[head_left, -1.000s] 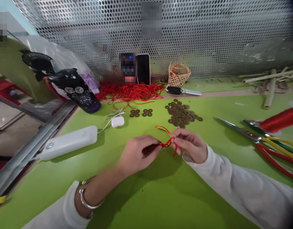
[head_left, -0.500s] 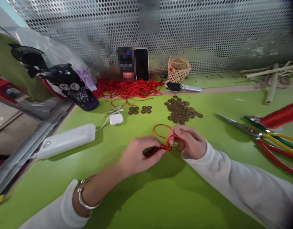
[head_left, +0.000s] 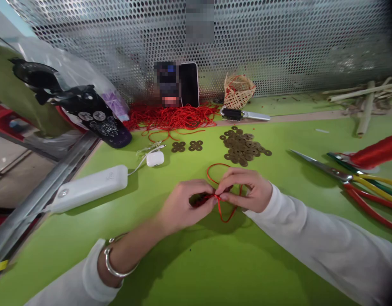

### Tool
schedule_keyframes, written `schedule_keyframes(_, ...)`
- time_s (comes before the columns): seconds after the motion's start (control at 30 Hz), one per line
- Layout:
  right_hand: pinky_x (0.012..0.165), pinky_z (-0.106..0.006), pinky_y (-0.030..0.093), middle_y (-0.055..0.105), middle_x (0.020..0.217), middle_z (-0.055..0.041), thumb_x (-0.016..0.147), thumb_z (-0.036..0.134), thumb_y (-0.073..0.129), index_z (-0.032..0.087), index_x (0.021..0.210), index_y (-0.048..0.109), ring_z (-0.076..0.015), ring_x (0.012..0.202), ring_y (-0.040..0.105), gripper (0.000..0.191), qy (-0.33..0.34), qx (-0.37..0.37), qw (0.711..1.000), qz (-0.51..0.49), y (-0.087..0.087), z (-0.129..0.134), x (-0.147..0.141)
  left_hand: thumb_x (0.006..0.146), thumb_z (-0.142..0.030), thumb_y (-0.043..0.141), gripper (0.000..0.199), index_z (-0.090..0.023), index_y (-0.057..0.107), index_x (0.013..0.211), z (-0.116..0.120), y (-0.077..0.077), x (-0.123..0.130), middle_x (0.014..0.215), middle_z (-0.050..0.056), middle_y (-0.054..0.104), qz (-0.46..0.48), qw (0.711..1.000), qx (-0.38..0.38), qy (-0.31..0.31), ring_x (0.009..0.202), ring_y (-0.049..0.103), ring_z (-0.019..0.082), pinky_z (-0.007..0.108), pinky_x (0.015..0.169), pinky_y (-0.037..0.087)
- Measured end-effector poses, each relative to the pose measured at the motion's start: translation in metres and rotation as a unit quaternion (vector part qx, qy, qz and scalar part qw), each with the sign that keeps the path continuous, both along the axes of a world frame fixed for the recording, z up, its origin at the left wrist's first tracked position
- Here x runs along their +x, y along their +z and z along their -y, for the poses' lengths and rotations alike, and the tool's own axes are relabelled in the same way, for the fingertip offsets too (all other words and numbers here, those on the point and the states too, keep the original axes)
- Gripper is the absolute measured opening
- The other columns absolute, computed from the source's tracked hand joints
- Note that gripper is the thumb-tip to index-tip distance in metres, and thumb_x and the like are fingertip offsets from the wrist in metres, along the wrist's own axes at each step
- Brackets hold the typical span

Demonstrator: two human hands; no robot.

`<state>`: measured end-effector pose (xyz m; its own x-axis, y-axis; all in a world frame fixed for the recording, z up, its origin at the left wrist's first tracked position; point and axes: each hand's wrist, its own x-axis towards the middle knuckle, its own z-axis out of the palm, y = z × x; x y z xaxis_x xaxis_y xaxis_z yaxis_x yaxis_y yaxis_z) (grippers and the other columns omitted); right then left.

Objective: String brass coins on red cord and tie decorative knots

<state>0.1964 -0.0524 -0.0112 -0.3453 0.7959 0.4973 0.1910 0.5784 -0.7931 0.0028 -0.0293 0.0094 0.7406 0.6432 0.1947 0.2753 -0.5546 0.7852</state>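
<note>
Red cord (head_left: 225,220) runs between my two hands above the green table, with one loop arching up behind and another hanging below. My left hand (head_left: 186,203) is closed, pinching the cord where it bunches at the fingertips; a darker piece partly tucked inside the palm cannot be made out. Finger and thumb of my right hand (head_left: 246,189) pinch the cord at the same spot, almost touching the left fingertips. Beyond the hands lies a pile of bronze holed coins (head_left: 242,146). Left of it are two small four-coin clusters (head_left: 195,145).
Large scissors (head_left: 338,173) and a red thread spool (head_left: 377,152) lie right. A white power bank (head_left: 90,189) and earbud case (head_left: 155,158) sit left, near a dark bottle (head_left: 102,121). Behind are tangled red cords (head_left: 173,118), a phone (head_left: 190,85), hairbrush (head_left: 243,115) and woven basket (head_left: 239,95).
My right hand has moved slightly left and closed in on the left fingertips. The cord's small loops by the right fingers now form a larger loop hanging below.
</note>
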Motion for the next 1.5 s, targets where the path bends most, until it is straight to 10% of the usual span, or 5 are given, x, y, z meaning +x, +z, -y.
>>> schedule_keyframes(0.3, 0.066, -0.023, 0.048, 0.061, 0.078, -0.0064, 0.078, 0.014, 0.061, 0.015, 0.084, 0.064, -0.0114, 0.07, 0.056, 0.006, 0.038, 0.14, 0.986, 0.087, 0.009, -0.002, 0.008, 0.082, -0.018, 0.051, 0.013, -0.013, 0.062, 0.079, 0.001, -0.002, 0.0, 0.075, 0.004, 0.063, -0.018, 1.0, -0.02, -0.016, 0.066, 0.056, 0.011, 0.021, 0.062, 0.044)
schedule_keyframes(0.8, 0.072, -0.027, 0.048, 0.057, 0.088, -0.0058, 0.077, 0.01, 0.052, 0.019, 0.086, 0.06, -0.0138, 0.079, 0.057, 0.014, -0.075, 0.106, 0.989, 0.076, 0.005, 0.008, -0.005, 0.08, -0.02, 0.05, 0.017, -0.013, 0.062, 0.072, 0.002, -0.001, 0.009, 0.064, 0.0, 0.059, -0.011, 0.995, -0.073, 0.061, 0.059, 0.049, 0.01, 0.019, 0.054, 0.038)
schedule_keyframes(1.1, 0.052, -0.026, 0.035, 0.041, 0.066, 0.0017, 0.068, 0.019, 0.042, 0.02, 0.069, 0.037, -0.0111, 0.058, 0.04, 0.006, -0.023, -0.229, 0.961, -0.156, -0.007, 0.002, -0.013, 0.08, -0.024, 0.053, 0.016, -0.013, 0.064, 0.074, 0.005, 0.004, 0.01, 0.066, 0.002, 0.062, 0.006, 0.992, -0.096, 0.076, 0.061, 0.053, 0.011, 0.021, 0.058, 0.041)
schedule_keyframes(1.3, 0.048, -0.024, 0.036, 0.043, 0.057, 0.0058, 0.053, 0.019, 0.052, 0.02, 0.063, 0.033, -0.0077, 0.047, 0.044, 0.021, -0.002, -0.394, 0.857, -0.331, 0.001, -0.012, -0.001, 0.082, -0.028, 0.053, 0.021, -0.013, 0.061, 0.07, 0.002, 0.0, 0.008, 0.061, 0.001, 0.056, 0.007, 0.988, -0.13, 0.08, 0.054, 0.049, 0.009, 0.02, 0.051, 0.039)
schedule_keyframes(1.5, 0.045, -0.023, 0.04, 0.051, 0.063, 0.0044, 0.059, 0.02, 0.059, 0.022, 0.075, 0.039, -0.0074, 0.045, 0.044, 0.026, -0.229, -0.4, 0.804, -0.374, -0.006, -0.035, 0.03, 0.081, -0.033, 0.056, 0.022, -0.013, 0.061, 0.072, 0.003, 0.0, 0.007, 0.056, -0.001, 0.055, 0.038, 0.975, -0.197, 0.092, 0.048, 0.047, 0.007, 0.017, 0.043, 0.037)
